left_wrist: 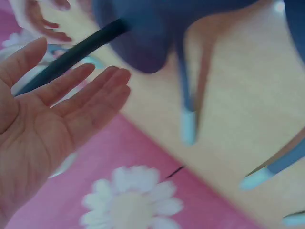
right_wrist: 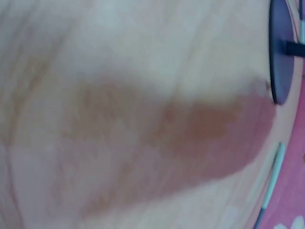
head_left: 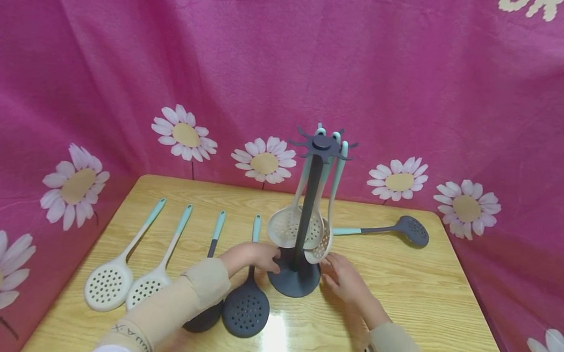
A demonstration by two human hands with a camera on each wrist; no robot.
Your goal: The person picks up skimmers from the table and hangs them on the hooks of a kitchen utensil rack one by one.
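Observation:
A dark utensil stand (head_left: 312, 199) rises from a round base (head_left: 294, 285) and has a hooked top. White utensils with mint handles hang at its rear, including a skimmer (head_left: 283, 227) and a slotted ladle (head_left: 323, 248). My left hand (head_left: 257, 256) is at the base's left edge; the left wrist view shows its palm (left_wrist: 43, 129) with fingers extended beside the pole. On the opposite side, my right hand (head_left: 345, 281) has its fingertips at the base's edge, under the slotted ladle. The right wrist view is blurred, though the base (right_wrist: 282, 71) shows there.
Left of the stand lie two white skimmers (head_left: 109, 284) and two dark utensils, one a perforated skimmer (head_left: 246, 309) under the left forearm's side. A dark slotted ladle (head_left: 413, 231) lies at the back right of the wooden table (head_left: 425, 292). A pink flowered cloth (head_left: 250, 61) surrounds the table.

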